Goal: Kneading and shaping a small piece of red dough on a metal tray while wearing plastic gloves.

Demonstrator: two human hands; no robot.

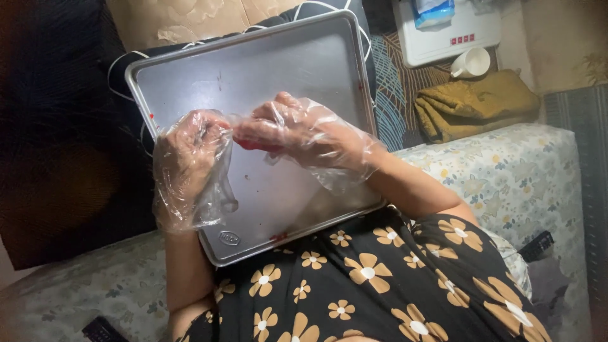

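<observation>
A metal baking tray rests on my lap, tilted away from me. Both my hands wear loose clear plastic gloves and meet above the tray's middle. My left hand and my right hand are closed together around a small red piece of food, which shows between the fingers. Most of the red piece is hidden by the gloves. A few red smears mark the tray's rim.
I sit on a floral cushion in a black dress with tan flowers. A folded mustard cloth, a white mug and a white box lie at the back right. A dark remote is at my right.
</observation>
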